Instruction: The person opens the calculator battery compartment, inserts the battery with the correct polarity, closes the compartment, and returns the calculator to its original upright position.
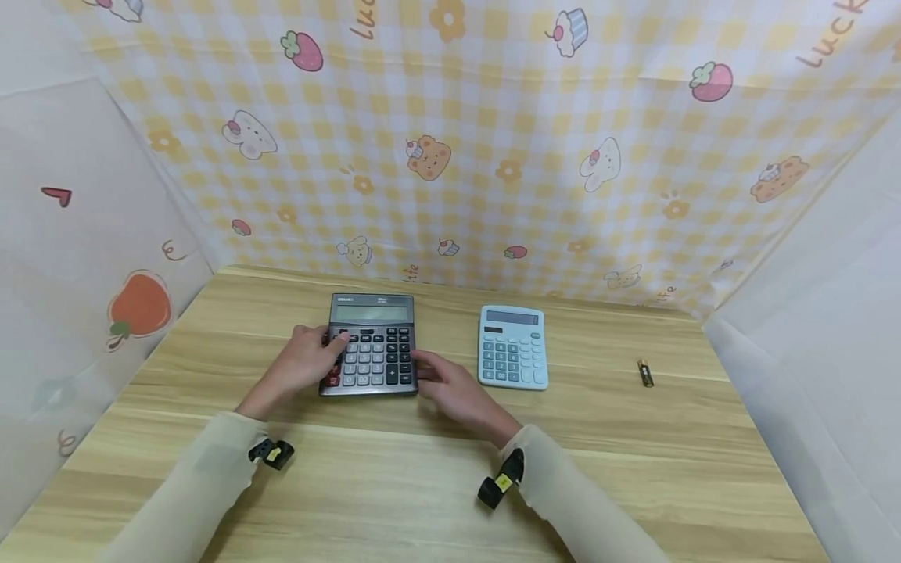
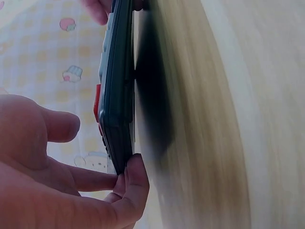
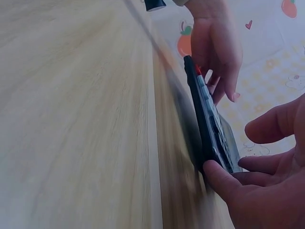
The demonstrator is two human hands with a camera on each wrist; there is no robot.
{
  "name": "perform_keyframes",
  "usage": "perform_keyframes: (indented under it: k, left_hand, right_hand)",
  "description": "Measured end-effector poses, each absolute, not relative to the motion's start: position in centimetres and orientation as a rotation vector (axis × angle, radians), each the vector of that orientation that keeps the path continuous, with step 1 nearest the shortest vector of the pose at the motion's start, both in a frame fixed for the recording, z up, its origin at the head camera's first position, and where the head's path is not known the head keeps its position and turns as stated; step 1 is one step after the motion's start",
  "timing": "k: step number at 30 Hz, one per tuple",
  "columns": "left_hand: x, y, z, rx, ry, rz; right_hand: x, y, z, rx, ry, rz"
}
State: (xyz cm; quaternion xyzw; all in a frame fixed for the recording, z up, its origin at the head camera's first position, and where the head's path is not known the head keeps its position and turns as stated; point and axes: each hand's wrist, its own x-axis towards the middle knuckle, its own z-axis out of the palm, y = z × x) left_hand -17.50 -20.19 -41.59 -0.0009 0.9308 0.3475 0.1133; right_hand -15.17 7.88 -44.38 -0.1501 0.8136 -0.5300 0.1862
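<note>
A dark grey calculator (image 1: 371,314) with a few red keys is at the table's left middle, between both hands. My left hand (image 1: 310,358) grips its left edge; in the left wrist view, the fingers (image 2: 136,179) curl around the corner and under it, with the thumb held off the keys. My right hand (image 1: 454,391) holds the right edge. From the right wrist view, one finger (image 3: 220,179) reaches beneath the calculator (image 3: 204,112), others lie along its side, and the thumb stands apart. A shadow shows below the calculator, its underside mostly hidden.
A light blue calculator (image 1: 512,348) lies face up just right of my right hand. Farther right is a small black and gold battery (image 1: 645,373). A checked cloth (image 1: 464,195) hangs behind the wooden table (image 1: 394,485), with pale sheets at the sides.
</note>
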Motion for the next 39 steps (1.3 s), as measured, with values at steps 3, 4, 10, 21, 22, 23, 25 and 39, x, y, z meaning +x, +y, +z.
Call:
perform_keyframes:
  k: [3, 4, 10, 21, 22, 23, 25, 39]
  left_hand:
    - [-17.5, -19.6, -41.6, 0.030, 2.729, 1.040]
    - [-17.5, -19.5, -41.6, 0.039, 2.728, 1.041]
    - [-17.3, -18.5, -41.6, 0.079, 2.728, 1.051]
    - [-16.9, -17.2, -41.8, 0.127, 2.697, 1.052]
    - [-16.9, -17.1, -41.9, 0.139, 2.697, 1.050]
    - [-16.8, -17.0, -41.8, 0.148, 2.696, 1.049]
    - [-16.8, -16.8, -41.9, 0.165, 2.692, 1.057]
    - [-15.7, -15.8, -42.0, 0.266, 2.627, 1.130]
  right_hand:
    - [-15.0, 8.6, -44.5, -0.431, 2.279, -1.502]
    - [-15.0, 8.8, -44.6, -0.435, 2.270, -1.512]
    - [-14.7, 9.8, -44.6, -0.439, 2.248, -1.549]
    - [-13.8, 11.8, -44.2, -0.416, 2.229, -1.580]
    - [-13.7, 12.0, -44.2, -0.407, 2.220, -1.586]
    - [-13.6, 12.2, -44.1, -0.394, 2.212, -1.590]
    - [-13.4, 12.6, -44.1, -0.370, 2.192, -1.604]
    - [-12.1, 15.0, -44.0, -0.328, 2.121, -1.661]
